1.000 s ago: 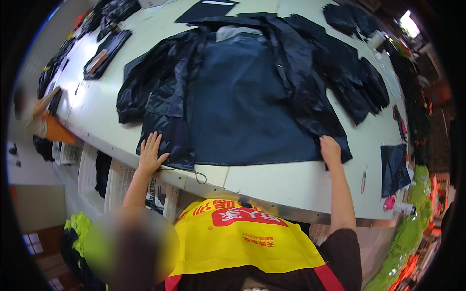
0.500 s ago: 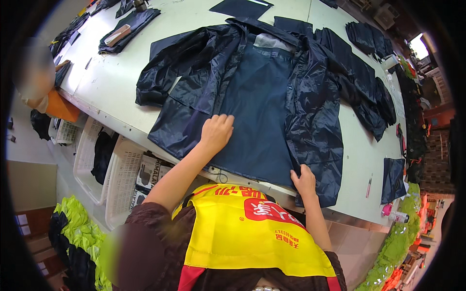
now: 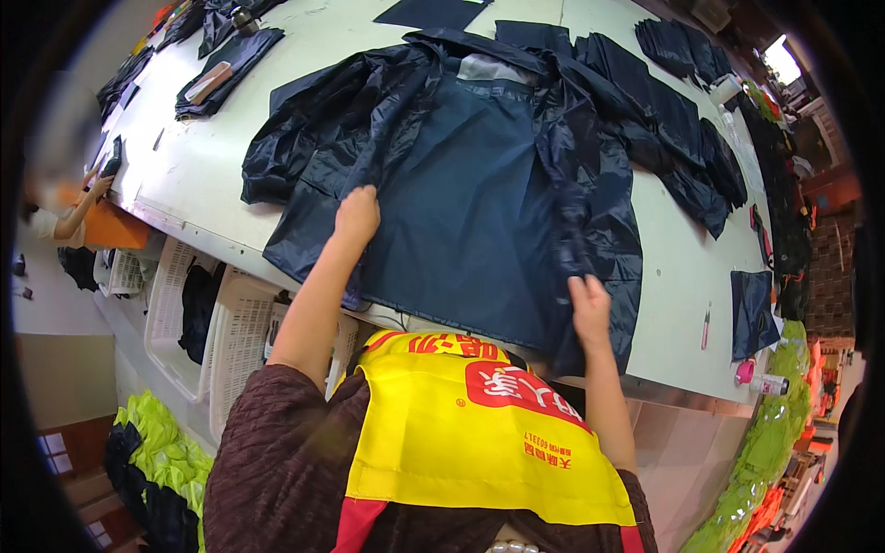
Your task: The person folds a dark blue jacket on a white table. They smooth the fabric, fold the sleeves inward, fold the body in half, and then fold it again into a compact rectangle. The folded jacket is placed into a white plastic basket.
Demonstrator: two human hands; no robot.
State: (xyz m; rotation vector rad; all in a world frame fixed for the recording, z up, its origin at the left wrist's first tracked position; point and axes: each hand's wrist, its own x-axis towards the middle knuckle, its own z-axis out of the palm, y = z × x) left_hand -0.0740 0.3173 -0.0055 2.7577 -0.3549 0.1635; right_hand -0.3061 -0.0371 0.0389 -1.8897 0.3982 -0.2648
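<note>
Navy jacket [image 3: 461, 212] lies opened out on the table [image 3: 682, 295], collar [image 3: 466, 41] pointing to the far side, hem [image 3: 452, 323] at the near edge, its long axis running between them. The left hand [image 3: 358, 214] and right hand [image 3: 591, 306] each pinch a front edge. Below left, one white crate [image 3: 164, 309] holds dark cloth [image 3: 196, 313]; the contents of the neighbouring crate [image 3: 238, 341] are unclear.

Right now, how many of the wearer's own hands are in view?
2: left hand at the left front edge of the dark jacket, right hand at its right front edge, lower in the picture. Neither hidden.
</note>
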